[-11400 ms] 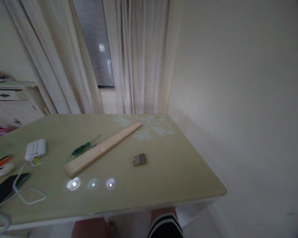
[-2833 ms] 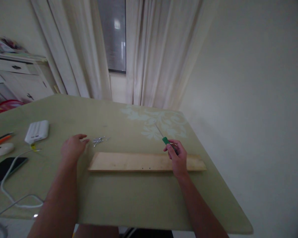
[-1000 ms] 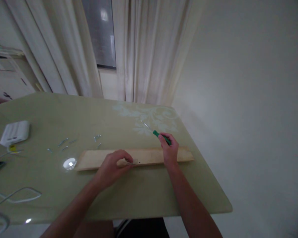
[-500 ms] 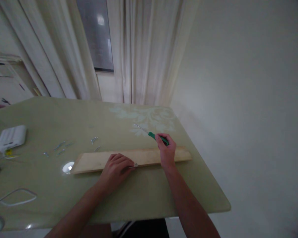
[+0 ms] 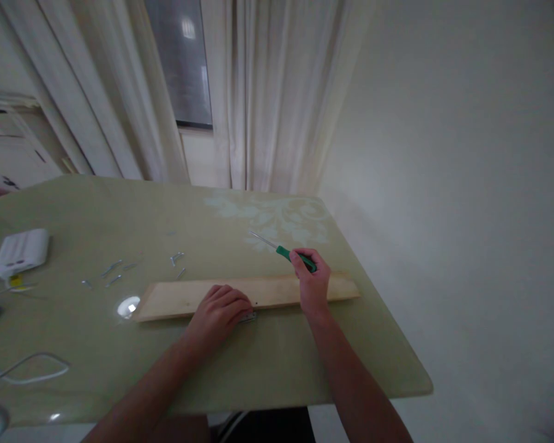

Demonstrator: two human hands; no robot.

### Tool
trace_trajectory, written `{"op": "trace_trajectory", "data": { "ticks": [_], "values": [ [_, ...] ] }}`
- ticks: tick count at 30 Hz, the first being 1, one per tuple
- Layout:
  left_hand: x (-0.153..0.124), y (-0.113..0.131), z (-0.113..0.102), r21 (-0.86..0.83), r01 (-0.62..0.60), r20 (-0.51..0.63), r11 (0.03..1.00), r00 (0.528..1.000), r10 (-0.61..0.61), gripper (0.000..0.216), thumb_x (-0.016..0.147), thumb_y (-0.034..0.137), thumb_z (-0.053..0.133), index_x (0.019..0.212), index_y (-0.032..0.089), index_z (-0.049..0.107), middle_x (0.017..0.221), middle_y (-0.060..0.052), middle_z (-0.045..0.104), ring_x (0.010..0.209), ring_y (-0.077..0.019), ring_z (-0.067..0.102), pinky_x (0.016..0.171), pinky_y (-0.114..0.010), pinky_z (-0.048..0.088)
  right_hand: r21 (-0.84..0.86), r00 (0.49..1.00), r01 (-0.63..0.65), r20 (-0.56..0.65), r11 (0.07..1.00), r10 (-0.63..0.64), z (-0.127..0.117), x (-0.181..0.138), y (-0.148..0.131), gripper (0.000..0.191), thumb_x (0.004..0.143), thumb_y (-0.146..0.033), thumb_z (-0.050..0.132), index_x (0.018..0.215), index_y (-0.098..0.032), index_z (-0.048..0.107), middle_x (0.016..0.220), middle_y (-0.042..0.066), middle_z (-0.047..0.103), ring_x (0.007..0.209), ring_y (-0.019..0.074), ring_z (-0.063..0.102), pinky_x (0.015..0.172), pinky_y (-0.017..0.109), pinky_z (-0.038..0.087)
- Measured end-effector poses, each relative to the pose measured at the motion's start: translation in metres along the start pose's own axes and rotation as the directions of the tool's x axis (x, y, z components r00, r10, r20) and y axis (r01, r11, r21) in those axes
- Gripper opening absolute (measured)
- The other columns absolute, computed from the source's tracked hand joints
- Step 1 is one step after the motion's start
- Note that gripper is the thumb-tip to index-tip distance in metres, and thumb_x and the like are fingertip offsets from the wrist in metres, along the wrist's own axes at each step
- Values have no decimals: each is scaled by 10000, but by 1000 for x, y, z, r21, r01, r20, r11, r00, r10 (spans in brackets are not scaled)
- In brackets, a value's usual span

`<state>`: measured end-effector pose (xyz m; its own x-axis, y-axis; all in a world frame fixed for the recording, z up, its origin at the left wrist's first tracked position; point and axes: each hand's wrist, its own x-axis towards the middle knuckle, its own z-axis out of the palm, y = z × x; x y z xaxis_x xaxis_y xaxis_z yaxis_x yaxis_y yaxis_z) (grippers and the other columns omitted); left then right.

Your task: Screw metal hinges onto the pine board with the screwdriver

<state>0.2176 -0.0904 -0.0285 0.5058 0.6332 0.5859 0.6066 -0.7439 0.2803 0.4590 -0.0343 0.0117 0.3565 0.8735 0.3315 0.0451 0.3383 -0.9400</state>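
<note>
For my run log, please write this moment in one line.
left hand: holds metal piece at edge of wooden board; right hand: holds green screwdriver; screws: on table

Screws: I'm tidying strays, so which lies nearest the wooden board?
The single screw between the wooden board and a small screw cluster; other screws lie farther.

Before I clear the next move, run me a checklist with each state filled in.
1. Long pale wooden plank lying on pale green table: ok.
2. Green-handled metal screwdriver gripped in right hand: ok.
3. Screwdriver tip at the plank's small dark hole: not ok, tip is away from it.
4. Small silver metal piece firmly held by left hand: cannot tell, fingers hide most.
5. Loose silver metal screws in sight: ok.
</note>
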Motion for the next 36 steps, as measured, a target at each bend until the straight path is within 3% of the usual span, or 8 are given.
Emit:
{"op": "trace_trajectory", "data": {
  "ticks": [3,8,12,17,20,24,30,36],
  "values": [
    [-5,3,-6,46,-60,-9,997,998,61,206,1072,329,620,958,230,761,936,-32,749,859,-189,625,832,-357,422,1,1000,-3,-9,1000,3,0,0,0,334,817,-515,834,898,-200,761,691,-9,611,620,132,498,546,267,393],
    [-11,11,-10,170,-134,75,976,990,123,99,1012,282,707,950,226,759,919,-45,718,853,-223,592,820,-390,403,-3,1000,-7,-10,1000,7,1,1,0,327,820,-508,830,887,-196,757,682,-11,598,619,129,490,542,265,383],
    [-13,16,-7,111,-170,150,979,977,153,164,1000,266,722,839,233,723,1006,-41,734,901,-215,613,817,-391,413,-10,1000,-2,-8,1000,2,1,1,0,321,824,-505,828,887,-198,756,686,-6,605,630,137,501,549,270,384],
    [-19,12,-1,229,-163,127,960,983,136,96,1043,236,642,1004,229,729,993,-55,739,885,-227,618,792,-401,414,-24,1000,10,-6,1000,-10,0,1,0,320,838,-510,816,896,-202,754,687,-8,606,635,142,509,555,272,390],
    [-22,10,2,293,-149,109,945,987,122,113,1045,229,631,986,219,726,924,-56,717,869,-241,600,793,-407,399,-5,1000,6,-12,1000,-6,1,1,0,320,828,-509,824,887,-203,752,686,-10,602,626,138,501,551,272,388],
    [-20,11,1,242,-145,132,959,985,115,175,1034,261,660,871,231,718,917,-49,702,864,-236,585,787,-395,389,9,1000,3,-15,1000,-3,1,1,1,322,821,-504,833,889,-199,755,680,-15,594,617,128,490,549,268,389],
    [-17,13,-4,229,-122,73,966,991,108,197,1084,280,576,986,219,735,891,-48,690,829,-228,562,782,-392,384,-1,1000,7,-17,1000,-7,0,0,0,325,823,-510,833,884,-200,759,679,-16,593,615,127,488,555,270,393],
    [-16,14,-3,195,-128,108,972,988,108,220,1074,300,604,910,217,724,901,-45,680,845,-228,557,786,-388,362,-1,1000,8,-19,1000,-8,1,0,1,324,823,-507,836,890,-199,764,679,-15,592,613,128,476,558,272,385]
  ]
}}
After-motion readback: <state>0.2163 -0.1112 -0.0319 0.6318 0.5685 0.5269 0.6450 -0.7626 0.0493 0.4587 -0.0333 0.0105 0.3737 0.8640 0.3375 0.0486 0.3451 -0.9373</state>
